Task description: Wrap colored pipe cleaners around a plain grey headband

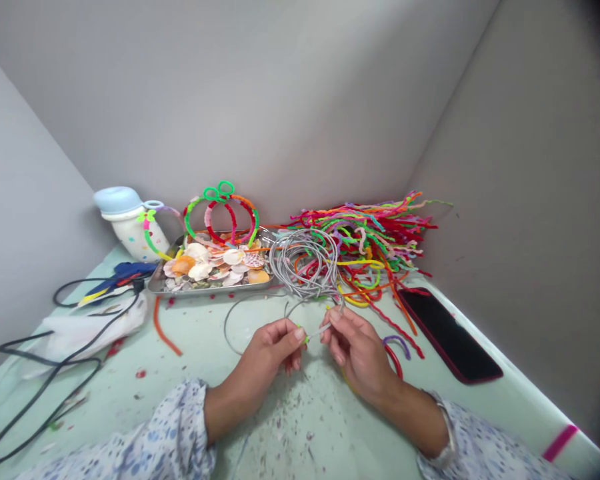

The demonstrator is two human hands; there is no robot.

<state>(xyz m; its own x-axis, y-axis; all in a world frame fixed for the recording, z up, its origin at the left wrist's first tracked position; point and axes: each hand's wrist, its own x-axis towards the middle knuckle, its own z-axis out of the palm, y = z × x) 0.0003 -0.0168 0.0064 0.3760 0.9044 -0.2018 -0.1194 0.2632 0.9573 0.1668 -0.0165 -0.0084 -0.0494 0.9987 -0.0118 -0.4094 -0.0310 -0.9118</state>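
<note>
My left hand (267, 350) is closed in a pinch, with a small bright green fuzzy bit (307, 339) showing at its thumb tip. Facing it, my right hand (363, 350) pinches a short length of grey wire (325, 329) between thumb and fingers. This wire runs toward the green bit; whether the two are joined is too small to tell. Just beyond the hands lies a loose coil of grey wire (275, 267), with strands trailing down toward my fingers.
Behind are a metal tray (215, 292) of seashells (199, 252), pipe-cleaner hoops (257, 220) and a heap of coloured pipe cleaners (380, 223). A phone (450, 333) lies right. Left are a white bottle (135, 230), blue-handled pliers (123, 277), a black cable (63, 363) and a plastic bag (93, 330).
</note>
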